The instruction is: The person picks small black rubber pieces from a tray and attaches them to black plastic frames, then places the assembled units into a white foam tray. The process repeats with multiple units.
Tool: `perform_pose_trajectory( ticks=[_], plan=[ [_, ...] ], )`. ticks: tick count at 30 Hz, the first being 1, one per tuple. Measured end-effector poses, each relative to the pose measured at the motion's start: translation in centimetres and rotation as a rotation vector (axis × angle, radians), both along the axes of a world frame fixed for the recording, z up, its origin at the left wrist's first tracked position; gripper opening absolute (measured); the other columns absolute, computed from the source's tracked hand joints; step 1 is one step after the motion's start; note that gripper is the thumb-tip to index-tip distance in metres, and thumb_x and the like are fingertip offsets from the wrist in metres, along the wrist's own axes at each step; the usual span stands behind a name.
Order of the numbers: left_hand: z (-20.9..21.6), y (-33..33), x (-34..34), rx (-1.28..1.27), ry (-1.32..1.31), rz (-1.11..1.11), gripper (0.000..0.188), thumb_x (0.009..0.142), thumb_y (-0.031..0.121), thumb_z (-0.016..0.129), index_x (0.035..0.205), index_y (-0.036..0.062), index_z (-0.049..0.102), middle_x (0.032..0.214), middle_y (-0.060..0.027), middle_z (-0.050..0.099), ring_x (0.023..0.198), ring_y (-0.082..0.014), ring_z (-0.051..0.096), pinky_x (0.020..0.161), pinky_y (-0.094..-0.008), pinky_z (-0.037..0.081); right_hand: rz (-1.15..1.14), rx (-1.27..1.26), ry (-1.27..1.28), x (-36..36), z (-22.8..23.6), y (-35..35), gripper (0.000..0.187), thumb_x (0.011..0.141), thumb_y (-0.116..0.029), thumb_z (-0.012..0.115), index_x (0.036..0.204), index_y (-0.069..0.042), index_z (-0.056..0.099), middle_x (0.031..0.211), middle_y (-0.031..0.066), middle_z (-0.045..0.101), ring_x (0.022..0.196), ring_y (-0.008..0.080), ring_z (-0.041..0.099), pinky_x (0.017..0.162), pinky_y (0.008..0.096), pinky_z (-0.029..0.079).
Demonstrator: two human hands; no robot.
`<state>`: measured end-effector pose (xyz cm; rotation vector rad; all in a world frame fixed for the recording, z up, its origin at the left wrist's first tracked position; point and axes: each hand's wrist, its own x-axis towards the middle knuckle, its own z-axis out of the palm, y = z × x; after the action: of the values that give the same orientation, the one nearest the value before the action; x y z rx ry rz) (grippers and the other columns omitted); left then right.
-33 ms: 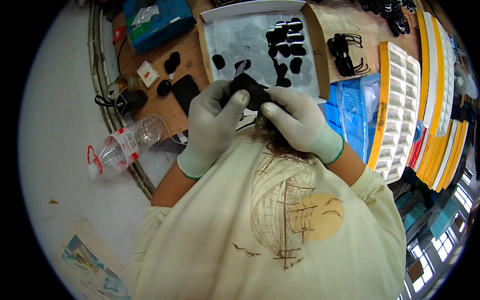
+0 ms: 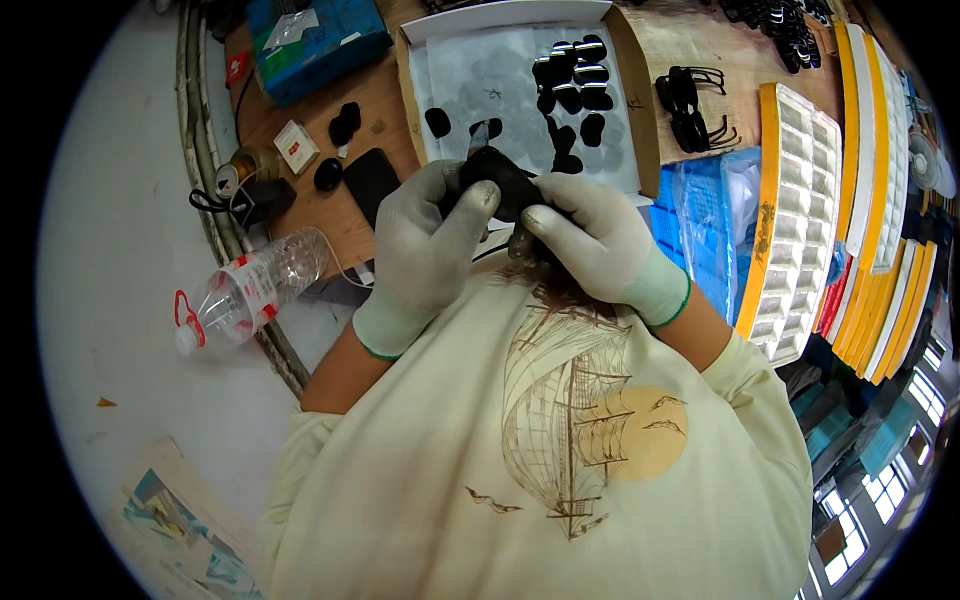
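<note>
Head view: left hand (image 2: 425, 240) and right hand (image 2: 600, 240), both gloved, fingers (image 2: 468, 212) closed in a pinch on one black rounded piece (image 2: 500, 182) between them, by near edge of white-lined cardboard box (image 2: 643, 125) holding dark lenses (image 2: 568, 98) on desk (image 2: 385, 125).

Even light, bright windows (image 2: 886, 493), glare on black lenses (image 2: 597, 101), fisheye-bent edges

A rounded black piece (image 2: 504, 181) is held between the gloved left hand (image 2: 430, 235) and right hand (image 2: 595, 240), with both thumbs pressed near its lower edge. It is slanted from upper left to lower right; since its sides are partly covered by fingers, its full outline cannot be made out.
</note>
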<state>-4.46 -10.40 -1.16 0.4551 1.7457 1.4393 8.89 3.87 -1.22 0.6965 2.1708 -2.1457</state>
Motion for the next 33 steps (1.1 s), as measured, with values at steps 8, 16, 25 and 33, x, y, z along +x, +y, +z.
perform_pose_trajectory(
  ticks=[8, 16, 25, 33],
  plan=[
    [1.1, -1.1, -0.9, 0.203, -0.324, -0.040, 0.025, 0.094, 0.017, 0.065, 0.105, -0.0057, 0.064, 0.091, -0.0073, 0.068, 0.079, -0.0089, 0.060, 0.073, -0.0240, 0.049, 0.081, 0.021, -0.029, -0.6, 1.9, 0.9, 0.022, 0.094, -0.020, 0.060, 0.090, 0.002, 0.065, 0.070, 0.0139, 0.064, 0.063, 0.0199, 0.062, 0.062, 0.0343, 0.049],
    [1.9, 0.1, -0.5, 0.015, 0.190, -0.161, 0.022, 0.093, 0.012, 0.065, 0.108, -0.0037, 0.065, 0.092, -0.0095, 0.071, 0.082, -0.0144, 0.067, 0.079, -0.0280, 0.053, -0.009, 0.339, 0.010, -0.8, 2.2, 0.0, 0.020, 0.089, -0.018, 0.065, 0.084, 0.001, 0.061, 0.072, 0.0230, 0.061, 0.069, 0.0412, 0.063, 0.060, 0.0418, 0.049],
    [0.7, 3.8, -1.3, 0.062, 0.203, -0.295, 0.024, 0.088, 0.015, 0.066, 0.104, -0.0042, 0.064, 0.108, -0.0155, 0.066, 0.097, -0.0181, 0.064, 0.089, -0.0310, 0.049, -0.054, 0.204, 0.025, 0.5, 1.4, 2.9, 0.018, 0.091, -0.018, 0.064, 0.089, 0.000, 0.062, 0.068, 0.0196, 0.061, 0.064, 0.0400, 0.063, 0.057, 0.0421, 0.050],
    [-7.1, 7.0, -3.2, -0.336, 0.697, -0.134, 0.047, 0.085, 0.031, 0.072, 0.119, -0.0007, 0.062, 0.143, -0.0260, 0.049, 0.131, -0.0404, 0.050, 0.109, -0.0437, 0.039, -0.320, 0.422, -0.149, 4.8, -4.0, 14.1, 0.025, 0.092, -0.021, 0.063, 0.108, -0.001, 0.065, 0.080, 0.0210, 0.067, 0.077, 0.0390, 0.068, 0.068, 0.0444, 0.054]
  ],
)
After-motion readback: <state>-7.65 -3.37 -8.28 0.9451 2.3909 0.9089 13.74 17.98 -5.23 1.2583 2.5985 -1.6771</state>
